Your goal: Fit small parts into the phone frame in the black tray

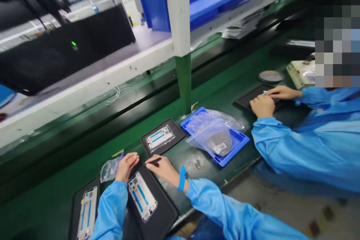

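Seemingly mid-work: the nearest phone-like frame (141, 197) lies on its black tray (163, 213).
Right hand (166, 168) pinches a dark tool (155, 161); left hand (127, 165) has fingertips together, any hold unclear. Blue strips (143, 195) are on; what's left I can't tell.

Tilted head view, forward and down over the workbench (194, 163)

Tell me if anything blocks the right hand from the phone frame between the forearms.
Nothing visible does: only bare tray separates the phone frame from the right hand, which holds a dark tool. The left hand is near the frame's far end, off that path.
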